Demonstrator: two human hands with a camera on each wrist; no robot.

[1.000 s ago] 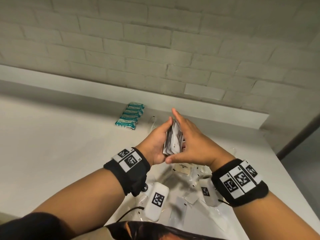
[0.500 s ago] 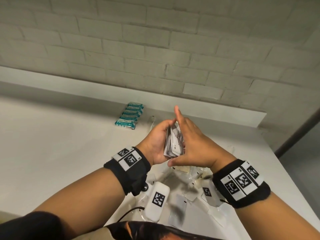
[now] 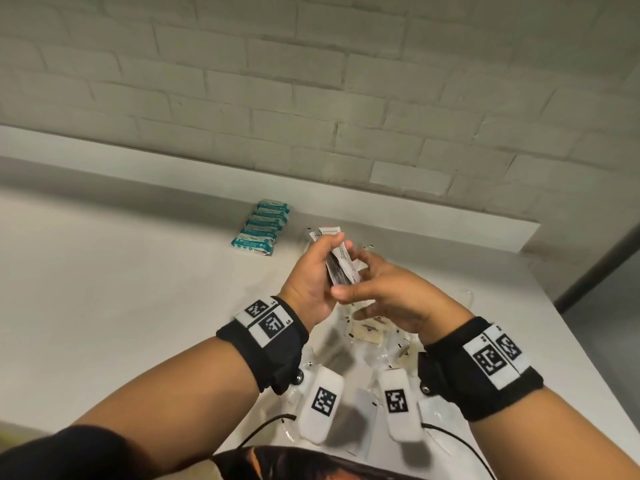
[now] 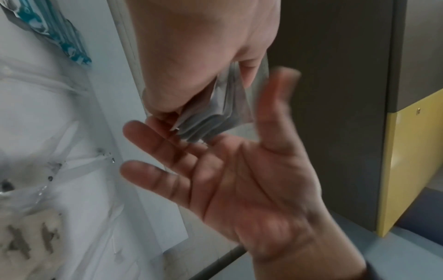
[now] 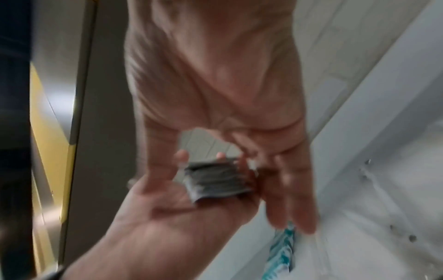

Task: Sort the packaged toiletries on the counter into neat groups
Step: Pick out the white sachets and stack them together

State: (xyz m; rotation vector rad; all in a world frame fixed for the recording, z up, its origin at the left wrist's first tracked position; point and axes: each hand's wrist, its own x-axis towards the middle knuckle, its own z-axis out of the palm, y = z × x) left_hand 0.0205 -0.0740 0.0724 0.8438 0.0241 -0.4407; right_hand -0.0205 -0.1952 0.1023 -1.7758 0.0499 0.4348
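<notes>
My left hand (image 3: 313, 275) grips a stack of grey and white sachets (image 3: 343, 270) upright above the white counter (image 3: 104, 306). Close on the stack's right is my right hand (image 3: 389, 291), its fingers straight and its thumb under the stack's lower edge. In the left wrist view the stack (image 4: 213, 115) sits in my left hand (image 4: 203, 56), and the right hand (image 4: 239, 170) shows an open palm. From the right wrist the stack (image 5: 215, 181) lies in the left hand (image 5: 167, 208) below the straight fingers (image 5: 287, 189). A row of teal packets (image 3: 263, 225) lies at the back.
Clear plastic packets (image 3: 367, 332) lie scattered on the counter under my hands, and more clear-wrapped items (image 3: 329, 232) lie just behind the stack. A raised ledge (image 3: 173, 181) and a brick wall close the back. The counter's right edge (image 3: 571, 323) drops to the floor.
Both hands have moved a little away from me toward the back ledge. My right index finger, raised along the stack before, has come down and the right hand has loosened off it.
</notes>
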